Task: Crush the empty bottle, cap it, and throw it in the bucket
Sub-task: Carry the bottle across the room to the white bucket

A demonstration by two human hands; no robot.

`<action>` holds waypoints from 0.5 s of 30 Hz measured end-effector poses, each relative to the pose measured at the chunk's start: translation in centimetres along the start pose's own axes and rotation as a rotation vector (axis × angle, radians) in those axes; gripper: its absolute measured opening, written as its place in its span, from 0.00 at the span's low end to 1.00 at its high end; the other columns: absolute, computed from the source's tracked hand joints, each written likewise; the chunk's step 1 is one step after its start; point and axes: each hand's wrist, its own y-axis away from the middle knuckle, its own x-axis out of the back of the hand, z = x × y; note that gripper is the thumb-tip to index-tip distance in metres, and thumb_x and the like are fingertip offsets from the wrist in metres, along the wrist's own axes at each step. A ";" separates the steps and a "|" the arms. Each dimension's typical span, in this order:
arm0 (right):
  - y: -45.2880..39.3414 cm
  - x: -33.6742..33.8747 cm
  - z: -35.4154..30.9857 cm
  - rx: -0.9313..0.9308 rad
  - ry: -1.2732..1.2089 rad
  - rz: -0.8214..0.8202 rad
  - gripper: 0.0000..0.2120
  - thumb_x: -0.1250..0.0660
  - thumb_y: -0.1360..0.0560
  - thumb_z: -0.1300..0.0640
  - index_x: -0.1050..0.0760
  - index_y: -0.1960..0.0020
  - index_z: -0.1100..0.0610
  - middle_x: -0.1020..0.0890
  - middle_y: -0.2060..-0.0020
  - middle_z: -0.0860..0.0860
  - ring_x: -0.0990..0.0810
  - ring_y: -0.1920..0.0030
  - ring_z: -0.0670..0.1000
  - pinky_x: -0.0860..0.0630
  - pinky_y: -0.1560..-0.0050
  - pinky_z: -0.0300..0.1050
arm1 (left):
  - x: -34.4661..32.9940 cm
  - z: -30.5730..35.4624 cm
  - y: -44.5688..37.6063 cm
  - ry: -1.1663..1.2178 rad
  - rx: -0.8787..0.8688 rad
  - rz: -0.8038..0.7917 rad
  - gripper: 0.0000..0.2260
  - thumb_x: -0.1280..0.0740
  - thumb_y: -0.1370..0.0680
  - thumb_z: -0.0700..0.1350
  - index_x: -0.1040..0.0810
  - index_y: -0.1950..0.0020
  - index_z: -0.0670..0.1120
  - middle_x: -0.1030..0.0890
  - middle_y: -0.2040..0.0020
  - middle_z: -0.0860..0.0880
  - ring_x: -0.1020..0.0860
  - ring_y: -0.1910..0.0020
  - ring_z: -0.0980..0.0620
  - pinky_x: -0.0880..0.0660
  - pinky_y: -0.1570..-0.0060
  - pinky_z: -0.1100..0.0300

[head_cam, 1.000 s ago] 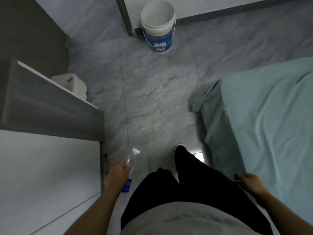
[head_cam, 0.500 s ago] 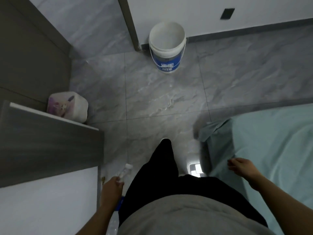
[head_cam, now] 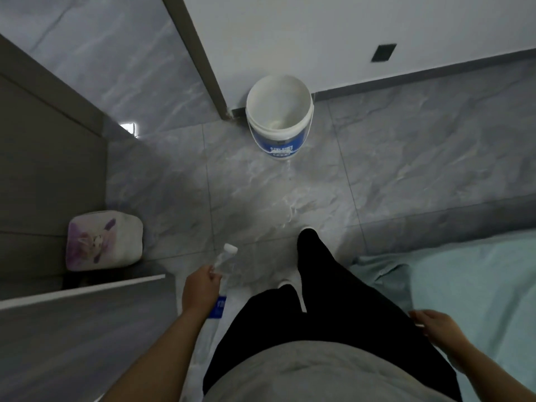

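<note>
My left hand (head_cam: 200,288) grips a clear plastic bottle (head_cam: 223,264) with a white cap and a blue label, held low beside my left leg with the capped end pointing forward. Most of the bottle's body is hidden behind the hand and forearm. The white bucket (head_cam: 307,94) with a blue label stands open on the grey tiled floor ahead, against the wall next to a door frame. It looks empty inside. My right hand (head_cam: 438,326) hangs at my right side over the bed's edge, fingers loosely apart and holding nothing.
A grey cabinet (head_cam: 72,329) fills the left side, with a white floral pouch (head_cam: 104,242) on the floor beside it. A bed with a teal sheet (head_cam: 470,285) lies at the right. My legs in black trousers step along the tiled floor between them.
I have walked forward, so the bucket now sits nearer and larger in view. My left hand has swung forward with the bottle. My right hand has dropped lower at my side.
</note>
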 end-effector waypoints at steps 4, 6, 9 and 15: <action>-3.4 1.0 -6.7 0.038 0.002 0.003 0.12 0.41 0.24 0.63 0.25 0.52 0.72 0.21 0.55 0.65 0.23 0.57 0.60 0.29 0.56 0.51 | 0.8 3.9 -3.8 -0.014 0.016 0.007 0.07 0.38 0.25 0.40 0.24 0.58 0.37 0.19 0.58 0.35 0.22 0.59 0.41 0.32 0.62 0.56; -4.9 1.6 -10.9 0.088 0.025 -0.007 0.11 0.41 0.24 0.63 0.24 0.54 0.70 0.20 0.54 0.66 0.22 0.53 0.63 0.30 0.53 0.52 | 0.9 5.3 -5.2 -0.013 0.052 0.000 0.07 0.38 0.25 0.40 0.24 0.58 0.38 0.19 0.57 0.35 0.22 0.59 0.41 0.32 0.61 0.56; -7.7 2.5 -17.4 0.172 0.076 -0.012 0.14 0.42 0.24 0.62 0.24 0.53 0.74 0.20 0.54 0.68 0.22 0.50 0.66 0.29 0.51 0.54 | 1.3 7.4 -7.1 -0.035 0.092 0.009 0.07 0.38 0.24 0.41 0.24 0.57 0.39 0.18 0.57 0.36 0.24 0.62 0.45 0.33 0.63 0.58; -11.4 2.3 -27.2 0.206 0.100 -0.057 0.15 0.45 0.23 0.62 0.26 0.45 0.71 0.21 0.46 0.67 0.23 0.45 0.65 0.27 0.49 0.53 | 2.7 9.9 -10.9 -0.006 0.146 0.005 0.06 0.37 0.25 0.40 0.23 0.55 0.38 0.17 0.56 0.35 0.20 0.56 0.40 0.30 0.61 0.55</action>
